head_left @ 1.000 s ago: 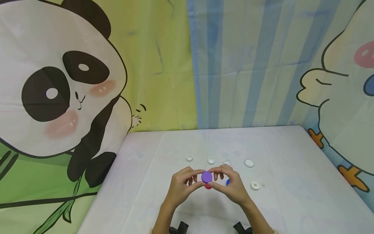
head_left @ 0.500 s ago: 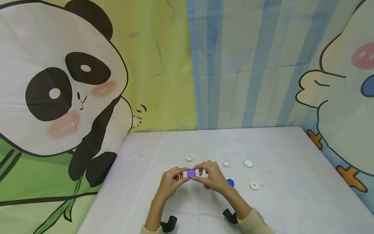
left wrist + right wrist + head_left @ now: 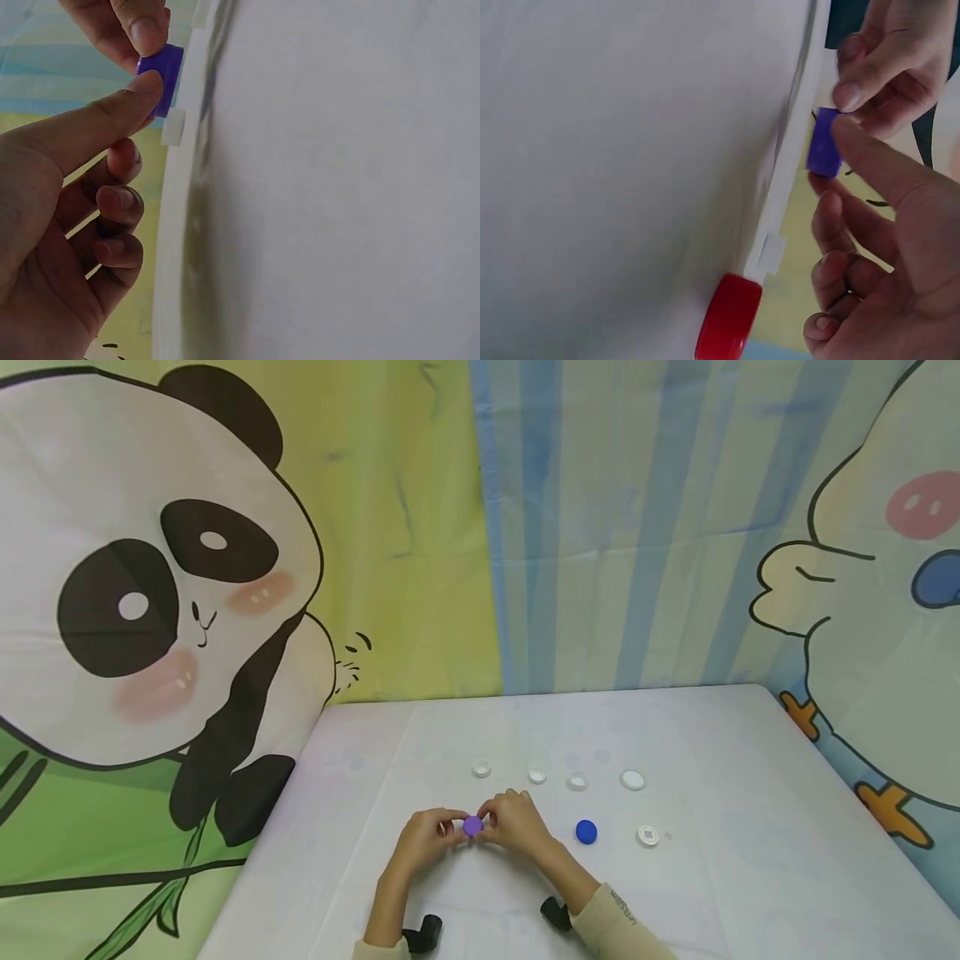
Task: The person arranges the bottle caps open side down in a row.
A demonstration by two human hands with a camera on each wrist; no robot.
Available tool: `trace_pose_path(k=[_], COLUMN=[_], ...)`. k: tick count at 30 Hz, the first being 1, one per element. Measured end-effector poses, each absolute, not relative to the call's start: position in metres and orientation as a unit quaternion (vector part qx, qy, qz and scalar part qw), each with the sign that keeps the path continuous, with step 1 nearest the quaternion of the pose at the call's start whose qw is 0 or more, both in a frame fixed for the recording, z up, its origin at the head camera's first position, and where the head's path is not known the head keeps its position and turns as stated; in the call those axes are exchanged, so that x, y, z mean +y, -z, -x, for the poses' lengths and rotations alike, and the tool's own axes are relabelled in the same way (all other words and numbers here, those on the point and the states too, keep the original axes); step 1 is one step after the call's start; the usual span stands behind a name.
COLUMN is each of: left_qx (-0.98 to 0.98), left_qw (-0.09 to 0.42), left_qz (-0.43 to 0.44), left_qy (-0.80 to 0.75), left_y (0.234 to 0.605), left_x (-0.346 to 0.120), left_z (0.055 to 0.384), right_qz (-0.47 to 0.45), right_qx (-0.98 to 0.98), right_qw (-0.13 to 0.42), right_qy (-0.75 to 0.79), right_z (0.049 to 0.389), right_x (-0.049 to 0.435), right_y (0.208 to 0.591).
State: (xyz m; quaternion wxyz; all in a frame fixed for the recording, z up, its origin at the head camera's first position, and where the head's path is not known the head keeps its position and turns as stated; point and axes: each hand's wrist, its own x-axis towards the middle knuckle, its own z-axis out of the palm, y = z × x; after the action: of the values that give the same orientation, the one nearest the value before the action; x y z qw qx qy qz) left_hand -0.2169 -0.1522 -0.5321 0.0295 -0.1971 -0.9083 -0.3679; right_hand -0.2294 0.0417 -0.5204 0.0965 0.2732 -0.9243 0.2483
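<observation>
1. The purple cap [image 3: 472, 826] is held between both hands, raised above the white tabletop [image 3: 772, 827], its flat face showing to the head view.
2. The left hand [image 3: 426, 839] pinches the cap's left side between thumb and forefinger; its other fingers curl loosely below the grip.
3. The right hand [image 3: 516, 822] pinches the right side the same way, so the two hands' fingertips sit very close together around the rim.
4. Left of the left hand, a broad stretch of tabletop runs out to the slanting left edge.
5. The red cap [image 3: 729, 319] sits close by the right hand in the right wrist view; the head view has it hidden.
6. The blue cap [image 3: 587, 832] lies right of the right hand, with a gap between them; farther right is the square-marked white cap [image 3: 647, 836], then wide tabletop up to the right edge.
7. On the far side, three white rings [image 3: 482, 769] and a white disc [image 3: 632, 780] form a spaced row, each apart from the next. Beyond them a deep strip of tabletop reaches the far edge, backed by the printed curtain [image 3: 600, 527].
</observation>
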Motion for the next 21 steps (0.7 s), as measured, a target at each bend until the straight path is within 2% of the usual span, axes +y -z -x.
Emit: trace_pose_path(k=[6, 15, 21], left_qx=[-0.912, -0.921, -0.933], left_qw=[0.008, 0.022, -0.01], left_qz=[0.194, 0.199, 0.197], left_qy=[0.36, 0.334, 0.301], left_y=[0.54, 0.542, 0.534], left_x=[-0.151, -0.149, -0.156], left_z=[0.218, 0.219, 0.218], right_qz=[-0.269, -0.269, -0.263], right_qx=[-0.933, -0.939, -0.944], right_qw=[0.088, 0.08, 0.025], right_qy=[-0.221, -0.201, -0.2], right_z=[0.23, 0.231, 0.234], right_x=[0.04, 0.04, 0.052], right_y=[0.527, 0.529, 0.513])
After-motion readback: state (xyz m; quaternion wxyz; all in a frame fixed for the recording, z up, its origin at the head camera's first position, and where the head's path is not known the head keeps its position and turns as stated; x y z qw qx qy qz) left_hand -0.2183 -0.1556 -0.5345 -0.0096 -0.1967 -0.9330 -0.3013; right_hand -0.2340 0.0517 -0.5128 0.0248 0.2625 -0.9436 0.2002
